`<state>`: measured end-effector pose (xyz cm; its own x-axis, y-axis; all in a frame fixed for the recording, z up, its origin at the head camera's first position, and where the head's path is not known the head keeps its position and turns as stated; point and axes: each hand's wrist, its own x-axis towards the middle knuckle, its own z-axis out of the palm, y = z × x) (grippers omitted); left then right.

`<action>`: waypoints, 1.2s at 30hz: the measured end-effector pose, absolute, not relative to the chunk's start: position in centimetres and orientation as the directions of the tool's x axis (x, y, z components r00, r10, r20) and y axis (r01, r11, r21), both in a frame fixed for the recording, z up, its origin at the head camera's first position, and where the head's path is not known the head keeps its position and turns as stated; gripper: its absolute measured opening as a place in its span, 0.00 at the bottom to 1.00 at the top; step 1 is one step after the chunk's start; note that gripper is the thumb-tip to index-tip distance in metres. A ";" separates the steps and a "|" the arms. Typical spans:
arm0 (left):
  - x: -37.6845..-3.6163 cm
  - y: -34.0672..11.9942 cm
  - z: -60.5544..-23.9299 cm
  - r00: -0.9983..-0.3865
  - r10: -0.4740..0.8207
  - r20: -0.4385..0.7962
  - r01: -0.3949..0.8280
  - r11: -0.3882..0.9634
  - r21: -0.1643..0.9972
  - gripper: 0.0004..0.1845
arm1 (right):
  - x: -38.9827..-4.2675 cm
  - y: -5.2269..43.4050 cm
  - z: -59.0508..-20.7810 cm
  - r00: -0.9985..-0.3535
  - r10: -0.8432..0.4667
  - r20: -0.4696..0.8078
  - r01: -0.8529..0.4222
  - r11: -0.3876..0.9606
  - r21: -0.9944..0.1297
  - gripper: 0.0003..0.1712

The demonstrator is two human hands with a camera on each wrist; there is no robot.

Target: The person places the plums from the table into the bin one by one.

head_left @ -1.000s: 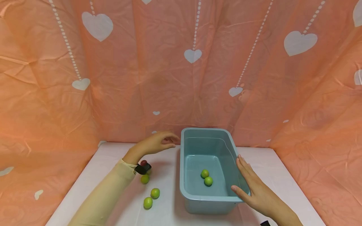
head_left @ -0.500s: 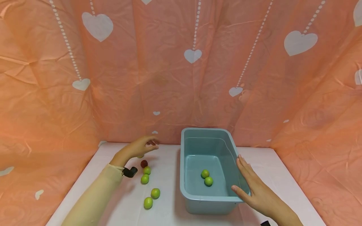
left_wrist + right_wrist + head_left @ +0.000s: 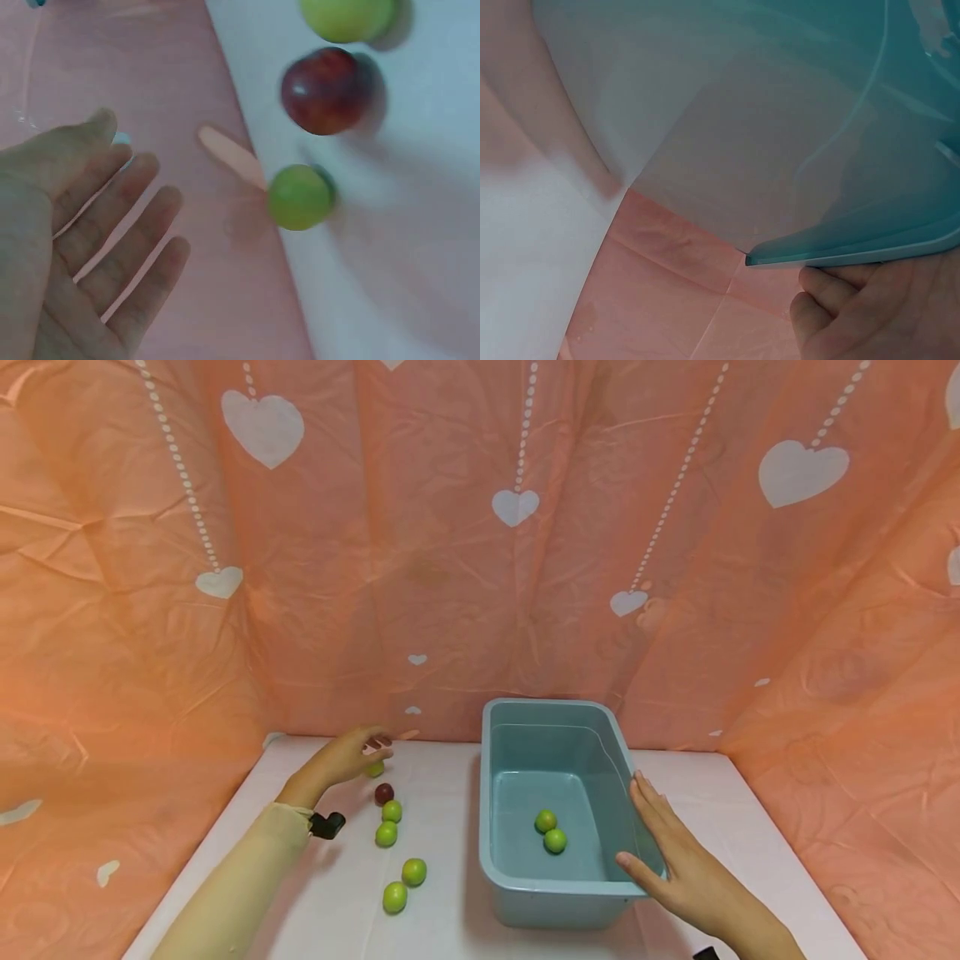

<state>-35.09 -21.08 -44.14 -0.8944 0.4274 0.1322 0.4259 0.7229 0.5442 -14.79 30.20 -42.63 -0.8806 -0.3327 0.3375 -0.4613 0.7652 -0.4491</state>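
Right hand (image 3: 678, 868) is lying flat, fingers straight, against the near right rim of the blue tub (image 3: 525, 893), where two green fruits (image 3: 555, 841) are sitting. Farther off, left hand (image 3: 341, 760) is hovering open, holding nothing, just over a green fruit (image 3: 300, 197) by the backdrop (image 3: 450, 568).

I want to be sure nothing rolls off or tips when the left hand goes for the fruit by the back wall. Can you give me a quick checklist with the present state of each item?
1. Left hand free of any load: ok, fingers straight, nothing held.
2. Green fruit within reach: ok, just beside the fingertips, at the foot of the backdrop.
3. Dark red fruit clear of the path: ok, apart from the hand.
4. Tub steadied: ok, right hand rests on its right rim.
5. Room in the tub: ok, only two green fruits inside.
6. Green fruit lying still: cannot tell.
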 end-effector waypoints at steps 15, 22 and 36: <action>-35.5 -22.9 -47.1 -0.967 0.244 0.072 0.246 0.827 0.505 0.25 | -14.9 30.2 -42.6 -0.880 -0.335 0.338 -0.463 0.765 -0.448 0.53; -35.6 -23.1 -48.3 -0.977 0.213 0.001 0.181 0.829 0.529 0.27 | -14.9 30.3 -42.7 -0.880 -0.333 0.338 -0.461 0.770 -0.441 0.53; -35.9 -22.7 -49.6 -0.982 0.189 -0.014 0.159 0.861 0.482 0.23 | -14.8 30.3 -42.6 -0.880 -0.328 0.345 -0.461 0.768 -0.446 0.53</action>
<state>-35.92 -22.73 -49.56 -0.9819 0.1889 -0.0143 0.1587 0.8614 0.4825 -14.80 30.28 -42.63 -0.8796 -0.3276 0.3450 -0.4606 0.7676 -0.4456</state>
